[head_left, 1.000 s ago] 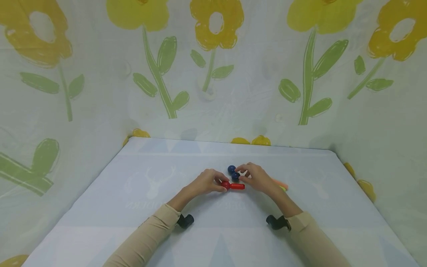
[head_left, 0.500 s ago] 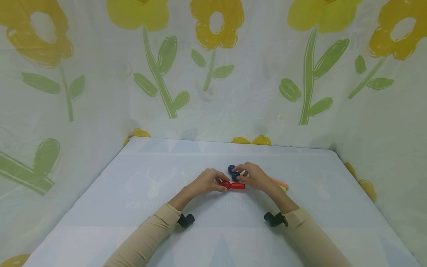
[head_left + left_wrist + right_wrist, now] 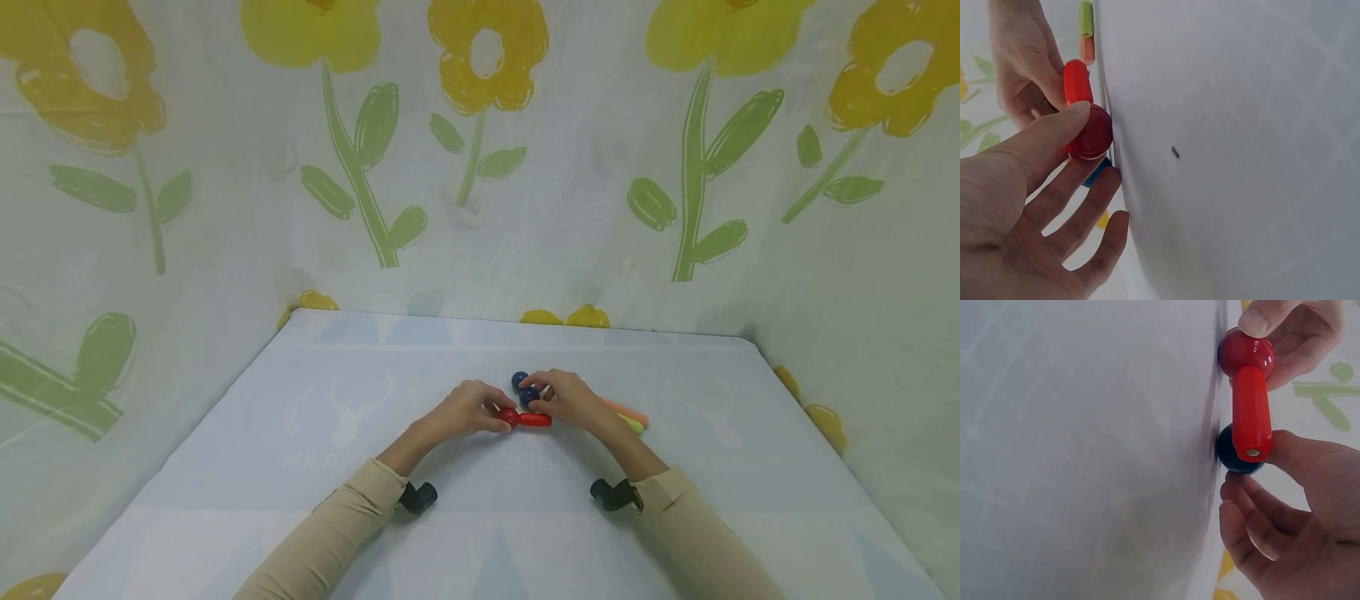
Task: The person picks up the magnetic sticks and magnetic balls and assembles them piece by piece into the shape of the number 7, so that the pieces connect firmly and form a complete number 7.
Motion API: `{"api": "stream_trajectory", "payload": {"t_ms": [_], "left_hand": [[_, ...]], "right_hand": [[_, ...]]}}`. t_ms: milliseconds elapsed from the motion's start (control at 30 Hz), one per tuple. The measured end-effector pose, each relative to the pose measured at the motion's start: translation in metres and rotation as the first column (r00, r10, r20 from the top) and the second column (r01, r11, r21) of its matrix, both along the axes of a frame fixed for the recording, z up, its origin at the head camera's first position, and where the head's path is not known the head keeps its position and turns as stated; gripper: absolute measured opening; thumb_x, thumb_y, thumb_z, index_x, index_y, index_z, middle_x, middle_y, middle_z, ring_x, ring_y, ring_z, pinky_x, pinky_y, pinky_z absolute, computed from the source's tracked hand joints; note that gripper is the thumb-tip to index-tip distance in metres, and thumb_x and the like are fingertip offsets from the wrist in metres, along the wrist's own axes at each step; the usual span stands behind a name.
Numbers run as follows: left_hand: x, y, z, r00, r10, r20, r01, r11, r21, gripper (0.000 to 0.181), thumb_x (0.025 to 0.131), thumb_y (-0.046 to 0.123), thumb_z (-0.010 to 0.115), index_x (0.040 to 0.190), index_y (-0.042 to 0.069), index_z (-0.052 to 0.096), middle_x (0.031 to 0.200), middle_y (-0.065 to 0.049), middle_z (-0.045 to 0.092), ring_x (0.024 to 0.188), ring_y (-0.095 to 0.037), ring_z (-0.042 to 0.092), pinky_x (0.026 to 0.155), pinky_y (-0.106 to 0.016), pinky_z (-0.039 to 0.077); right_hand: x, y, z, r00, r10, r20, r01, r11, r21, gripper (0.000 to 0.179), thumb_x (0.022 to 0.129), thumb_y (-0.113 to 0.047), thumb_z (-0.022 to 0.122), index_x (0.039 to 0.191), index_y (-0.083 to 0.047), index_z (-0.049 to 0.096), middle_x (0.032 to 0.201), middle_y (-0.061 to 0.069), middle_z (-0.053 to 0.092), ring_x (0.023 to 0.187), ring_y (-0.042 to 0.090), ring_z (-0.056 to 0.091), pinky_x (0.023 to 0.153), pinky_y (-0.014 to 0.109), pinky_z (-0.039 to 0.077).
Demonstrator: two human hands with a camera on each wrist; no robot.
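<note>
Right now, I have the left hand (image 3: pixel 471 410) pinching the red ball (image 3: pixel 508 417), on or just above the desk (image 3: pixel 247 483). The red rod (image 3: pixel 536 420) touches that ball's right side; well right of the ball lie a green rod (image 3: pixel 634 424) and an orange rod (image 3: pixel 630 413). Right of and slightly beyond the red ball, my right hand (image 3: pixel 573 402) narrows round the nearer blue ball (image 3: pixel 529 397), the farther blue ball (image 3: pixel 520 381) just behind. I judge the step as steadying red while gripping blue; next calls for a gentle, roll-free pinch. I see no containers.
</note>
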State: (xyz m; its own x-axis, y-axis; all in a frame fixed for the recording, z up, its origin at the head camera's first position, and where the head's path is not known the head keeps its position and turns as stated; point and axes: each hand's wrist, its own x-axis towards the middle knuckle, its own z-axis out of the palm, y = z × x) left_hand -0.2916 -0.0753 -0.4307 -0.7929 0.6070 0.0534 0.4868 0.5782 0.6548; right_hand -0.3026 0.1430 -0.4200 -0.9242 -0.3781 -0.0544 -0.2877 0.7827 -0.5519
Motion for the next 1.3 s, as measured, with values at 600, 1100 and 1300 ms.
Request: {"api": "stream_trajectory", "payload": {"t_ms": [600, 1100, 1300], "left_hand": [[0.001, 0.0, 0.002, 1.0, -0.009, -0.006, 0.009, 1.0, 0.007, 0.032, 0.084, 0.016, 0.078, 0.115, 0.01, 0.073, 0.102, -0.001, 0.075, 0.091, -0.013, 0.068, 0.076, -0.022, 0.054], [0.003, 0.002, 0.004, 0.999, 0.032, 0.032, -0.032, 0.999, -0.007, 0.032, 0.084, 0.017, 0.077, 0.116, 0.012, 0.073, 0.101, 0.0, 0.075, 0.092, -0.012, 0.067, 0.08, -0.026, 0.055], [0.004, 0.003, 0.005, 0.998, 0.039, 0.04, -0.039, 0.999, -0.005, 0.032, 0.084, 0.017, 0.078, 0.116, 0.012, 0.073, 0.101, 0.0, 0.075, 0.092, -0.013, 0.067, 0.081, -0.027, 0.055]], "right_hand": [[0.005, 0.009, -0.001, 0.997, 0.032, -0.076, -0.034, 0.999, -0.016, 0.036, 0.089, -0.013, 0.072, 0.124, -0.015, 0.064, 0.112, 0.01, 0.067, 0.091, 0.017, 0.063, 0.077, 0.026, 0.057], [0.018, 0.028, 0.006, 0.989, 0.058, -0.137, -0.06, 0.998, -0.015, 0.038, 0.089, -0.015, 0.072, 0.126, -0.013, 0.063, 0.113, 0.005, 0.068, 0.094, 0.017, 0.062, 0.081, 0.03, 0.056], [0.022, 0.035, 0.006, 0.985, 0.068, -0.161, -0.071, 0.997, -0.011, 0.038, 0.089, -0.016, 0.072, 0.126, -0.012, 0.064, 0.113, 0.005, 0.069, 0.095, 0.017, 0.062, 0.084, 0.035, 0.056]]}}
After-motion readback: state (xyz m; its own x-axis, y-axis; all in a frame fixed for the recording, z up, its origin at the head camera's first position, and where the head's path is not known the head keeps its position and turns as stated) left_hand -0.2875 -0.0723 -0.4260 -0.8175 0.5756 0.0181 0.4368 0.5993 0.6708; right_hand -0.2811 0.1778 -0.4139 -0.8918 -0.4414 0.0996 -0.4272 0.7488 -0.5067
